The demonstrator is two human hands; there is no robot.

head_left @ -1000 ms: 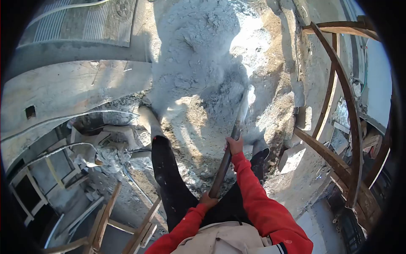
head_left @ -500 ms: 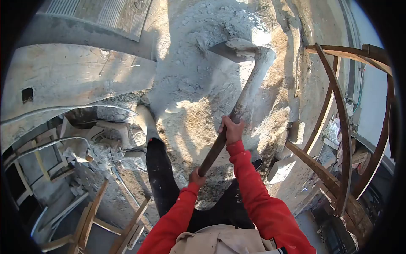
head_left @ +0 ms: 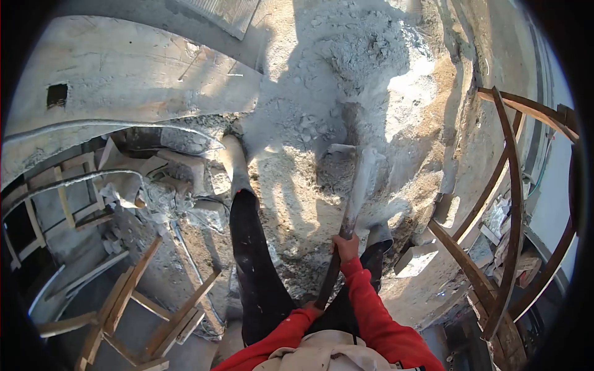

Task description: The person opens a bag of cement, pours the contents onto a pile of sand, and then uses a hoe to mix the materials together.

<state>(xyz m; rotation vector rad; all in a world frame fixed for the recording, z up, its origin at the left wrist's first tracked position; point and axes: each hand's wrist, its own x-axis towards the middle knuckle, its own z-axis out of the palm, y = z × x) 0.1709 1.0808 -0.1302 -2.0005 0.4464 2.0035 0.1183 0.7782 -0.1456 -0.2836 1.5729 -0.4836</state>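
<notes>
Powdery grey heap (head_left: pixel 371 55) (lumpy, sunlit); left hand (head_left: pixel 312 306) and right hand (head_left: pixel 346 247) clench a dusty round wooden handle (head_left: pixel 357 188)

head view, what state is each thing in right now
hoe: blade down in the pile, handle dusty
left hand: shut on the hoe handle's end
right hand: shut on the handle higher up
grey pile: loose, clumpy, half in shadow
left boot: planted at the pile's edge
</notes>
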